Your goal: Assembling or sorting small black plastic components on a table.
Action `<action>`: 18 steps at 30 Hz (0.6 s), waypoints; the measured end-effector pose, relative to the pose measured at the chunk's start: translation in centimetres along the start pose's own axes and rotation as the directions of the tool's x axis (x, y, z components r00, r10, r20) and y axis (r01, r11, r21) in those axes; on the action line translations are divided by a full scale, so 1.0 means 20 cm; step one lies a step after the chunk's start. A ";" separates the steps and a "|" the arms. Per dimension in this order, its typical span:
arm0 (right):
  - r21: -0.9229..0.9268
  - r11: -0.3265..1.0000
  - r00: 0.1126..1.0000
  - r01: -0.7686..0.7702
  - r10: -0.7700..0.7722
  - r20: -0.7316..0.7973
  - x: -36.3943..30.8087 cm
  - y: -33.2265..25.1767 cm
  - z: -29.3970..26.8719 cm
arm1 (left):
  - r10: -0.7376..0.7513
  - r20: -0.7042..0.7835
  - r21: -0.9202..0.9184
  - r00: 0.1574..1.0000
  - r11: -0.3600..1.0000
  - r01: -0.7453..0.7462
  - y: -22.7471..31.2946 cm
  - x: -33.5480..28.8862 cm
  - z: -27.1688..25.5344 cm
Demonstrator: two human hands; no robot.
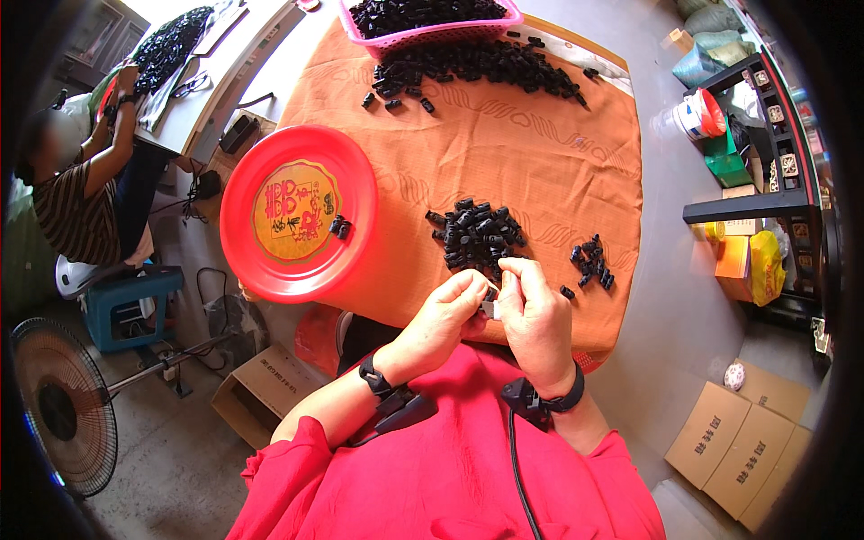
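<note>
Just in front of my body, my left hand and my right hand meet at the fingertips, both closed in a pinch. Something small and pale shows between them, too small to name. Right beyond the fingers lies a pile of small black plastic fittings on the orange tablecloth. A smaller group of black pieces is to the right of my right hand. On the left, a round red tray carries a few black fittings.
At the table's far side, a pink basket full of black pieces stands behind a long heap of them. A standing fan, blue stool and seated person are left. Dark shelving and cardboard are right.
</note>
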State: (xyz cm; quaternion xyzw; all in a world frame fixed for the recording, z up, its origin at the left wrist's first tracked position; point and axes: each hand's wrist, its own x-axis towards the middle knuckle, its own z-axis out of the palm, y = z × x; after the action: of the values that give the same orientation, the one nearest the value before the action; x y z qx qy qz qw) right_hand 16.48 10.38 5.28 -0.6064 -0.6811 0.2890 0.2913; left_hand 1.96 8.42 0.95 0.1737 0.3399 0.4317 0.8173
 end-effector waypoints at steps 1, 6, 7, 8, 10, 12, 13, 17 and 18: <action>0.000 1.000 1.000 -0.012 0.012 0.014 0.00 0.00 0.00 | -0.001 0.000 0.000 1.000 1.000 0.001 0.00 0.00 0.00; -0.018 1.000 1.000 0.011 -0.010 0.006 0.00 0.01 0.01 | 0.001 -0.039 0.020 0.999 1.000 0.000 -0.01 0.00 0.01; -0.020 1.000 1.000 0.005 -0.005 0.007 0.00 0.01 0.01 | 0.000 -0.038 0.020 0.999 1.000 0.001 -0.01 0.00 0.01; -0.021 1.000 1.000 0.005 -0.004 0.006 0.00 0.01 0.01 | 0.012 -0.036 0.029 0.999 1.000 -0.011 -0.01 0.00 0.01; -0.033 0.999 1.000 -0.020 0.020 0.000 -0.01 0.00 0.01 | 0.024 -0.033 0.037 0.999 0.999 -0.023 -0.01 0.00 0.01; -0.030 0.999 0.999 -0.033 0.033 -0.001 -0.01 0.00 0.00 | 0.057 -0.026 0.043 0.998 0.998 -0.056 -0.02 0.00 0.01; -0.027 0.999 0.999 -0.045 0.045 -0.001 -0.01 -0.01 0.00 | 0.056 -0.024 0.044 0.998 0.998 -0.055 -0.02 0.00 0.01; -0.025 1.000 0.994 0.009 -0.012 -0.105 -0.01 0.01 0.01 | 0.042 -0.034 -0.005 0.999 0.999 -0.042 -0.01 0.00 0.01; 0.015 1.000 0.990 -0.011 0.013 -0.142 0.00 0.00 -0.01 | 0.039 -0.032 -0.022 0.999 0.999 -0.040 -0.01 0.00 0.00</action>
State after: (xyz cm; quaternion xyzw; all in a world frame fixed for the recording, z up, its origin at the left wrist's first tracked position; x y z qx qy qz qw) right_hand 16.65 10.34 5.31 -0.6277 -0.6527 0.2515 0.3417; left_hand 2.15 8.34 0.87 0.1645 0.3444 0.4541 0.8051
